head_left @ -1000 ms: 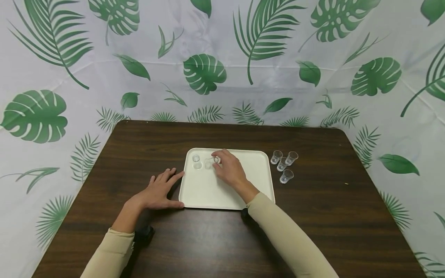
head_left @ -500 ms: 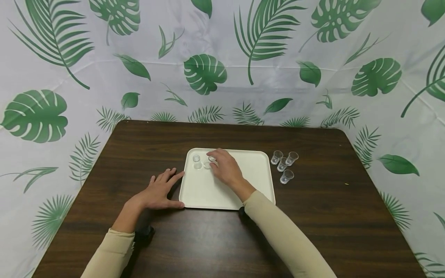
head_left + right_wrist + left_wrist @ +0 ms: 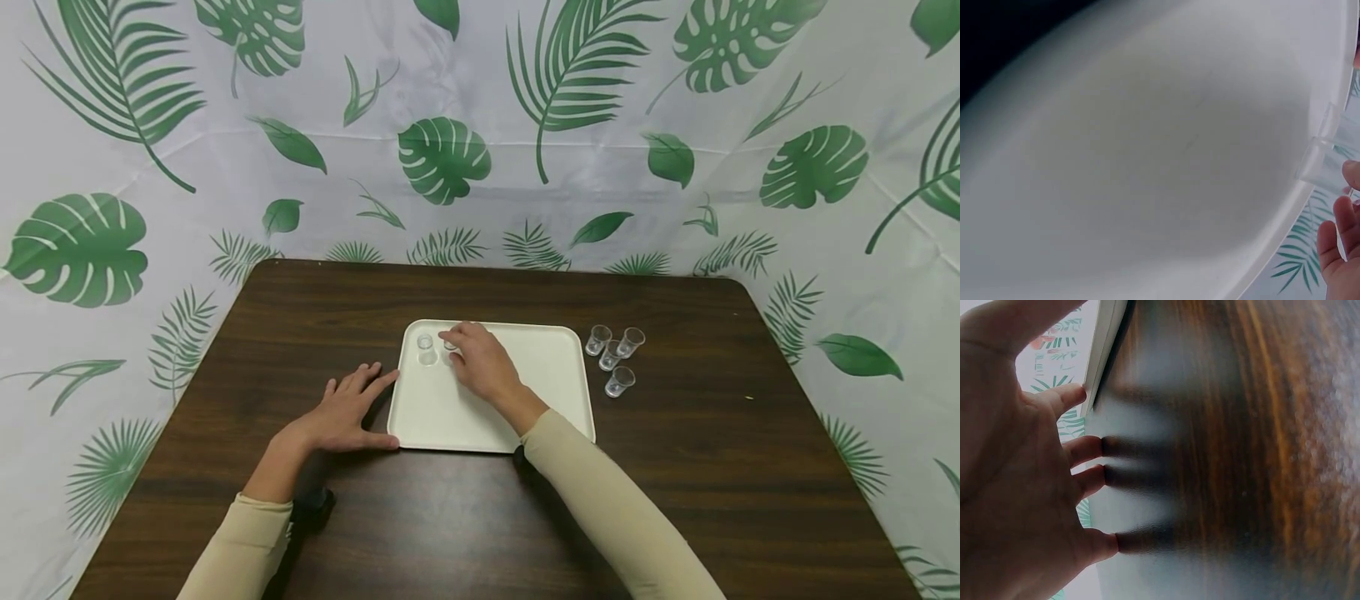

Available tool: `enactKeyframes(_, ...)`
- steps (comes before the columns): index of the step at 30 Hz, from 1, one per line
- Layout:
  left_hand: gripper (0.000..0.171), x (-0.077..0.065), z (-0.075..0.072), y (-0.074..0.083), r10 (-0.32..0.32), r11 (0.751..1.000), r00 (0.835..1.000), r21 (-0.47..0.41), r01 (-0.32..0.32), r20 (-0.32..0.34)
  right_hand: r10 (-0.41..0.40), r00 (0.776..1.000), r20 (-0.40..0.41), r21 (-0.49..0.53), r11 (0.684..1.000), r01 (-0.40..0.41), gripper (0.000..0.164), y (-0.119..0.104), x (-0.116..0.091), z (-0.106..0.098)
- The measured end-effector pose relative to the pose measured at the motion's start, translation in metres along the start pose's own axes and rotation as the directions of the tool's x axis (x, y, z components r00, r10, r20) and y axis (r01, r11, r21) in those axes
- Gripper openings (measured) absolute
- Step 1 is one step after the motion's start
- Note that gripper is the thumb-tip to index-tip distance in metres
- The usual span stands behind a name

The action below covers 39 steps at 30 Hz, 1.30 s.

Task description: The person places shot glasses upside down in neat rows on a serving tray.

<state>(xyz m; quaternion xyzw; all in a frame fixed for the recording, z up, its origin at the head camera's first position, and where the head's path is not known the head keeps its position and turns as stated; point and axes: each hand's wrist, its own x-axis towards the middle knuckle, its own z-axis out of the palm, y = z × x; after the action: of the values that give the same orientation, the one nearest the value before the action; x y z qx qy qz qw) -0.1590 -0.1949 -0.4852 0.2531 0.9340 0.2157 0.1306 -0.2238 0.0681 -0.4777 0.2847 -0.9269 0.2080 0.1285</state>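
On the cream tray, my right hand has its thumb and fingers at a small clear cup. The right wrist view shows the thumb against this cup, whose wider end faces the tray; my fingers hide part of it. Close to its left stands a matching clear cup, wider end down. My left hand lies spread beside the tray's left side, thumb and index tip at the rim. The left wrist view has its other fingertips on the table, palm holding nothing.
Several more clear cups stand in a cluster on the dark wood table, just right of the tray. A white cloth with green leaves hangs behind the table.
My right hand has moved slightly left with the cup, nearer to the standing one; the cup was tilted a second ago and is more upright now. My left hand has stayed in place.
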Motion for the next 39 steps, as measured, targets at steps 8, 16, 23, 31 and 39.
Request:
enactKeyframes(8,0.105,0.000,-0.001,0.002,-0.008,1.000,1.000,0.000,0.008,-0.004,0.023,0.999,0.041,0.001,1.000,-0.023,0.043,0.002,-0.002,0.000)
enactKeyframes(16,0.106,0.000,-0.002,0.003,-0.011,1.000,1.000,0.011,0.011,0.003,0.081,0.995,0.055,-0.018,0.997,-0.080,0.047,0.007,-0.007,-0.005)
enactKeyframes(23,0.105,0.001,-0.004,0.004,-0.010,1.000,1.000,0.009,0.010,0.004,0.120,0.993,0.015,0.015,0.993,-0.120,0.045,0.014,-0.013,-0.014)
enactKeyframes(31,0.105,0.000,-0.003,0.003,-0.003,1.000,1.000,0.010,0.003,0.003,0.154,0.983,-0.095,0.001,0.988,-0.155,0.036,0.028,-0.026,-0.024)
enactKeyframes(39,0.105,-0.001,-0.004,0.004,-0.010,1.000,1.000,0.000,0.010,0.003,0.246,0.941,-0.234,-0.013,0.967,-0.256,0.029,0.040,-0.040,-0.040)
